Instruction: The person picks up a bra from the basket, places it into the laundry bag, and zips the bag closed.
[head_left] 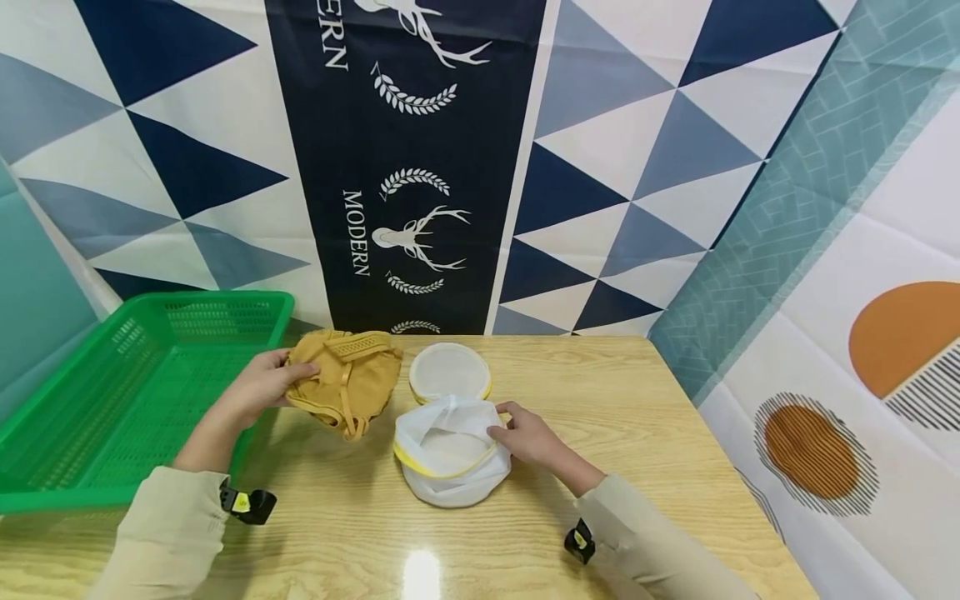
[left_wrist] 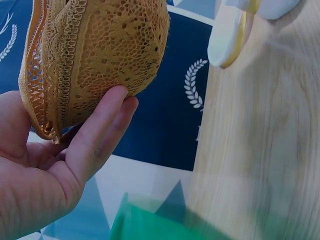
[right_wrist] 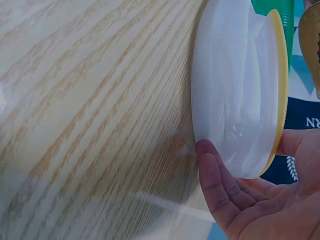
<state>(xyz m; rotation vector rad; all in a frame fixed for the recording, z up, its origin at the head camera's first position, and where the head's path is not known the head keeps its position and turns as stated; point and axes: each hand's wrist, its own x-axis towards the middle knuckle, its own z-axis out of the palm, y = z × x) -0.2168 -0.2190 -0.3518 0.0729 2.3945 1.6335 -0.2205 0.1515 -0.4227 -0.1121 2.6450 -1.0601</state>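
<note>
A mustard-yellow lace bra (head_left: 348,379), folded together, is held above the table by my left hand (head_left: 272,385). In the left wrist view the lace cup (left_wrist: 117,47) lies against the fingers, with the thumb on the other side by its edge. At the table's middle stands a white mesh laundry bag (head_left: 457,492) with a yellow zipper round its rim, its mouth open upward. Its round lid (head_left: 450,371) is folded back toward the wall. My right hand (head_left: 528,433) grips the bag's right rim; in the right wrist view the fingers (right_wrist: 217,187) lie along its side.
To the left stands a green plastic basket (head_left: 258,312) with perforated walls, close beside my left forearm. The wooden table (head_left: 600,400) reaches back to a wall covered in patterned cloth (head_left: 420,275). Another patterned cloth (head_left: 847,367) hangs along the right side.
</note>
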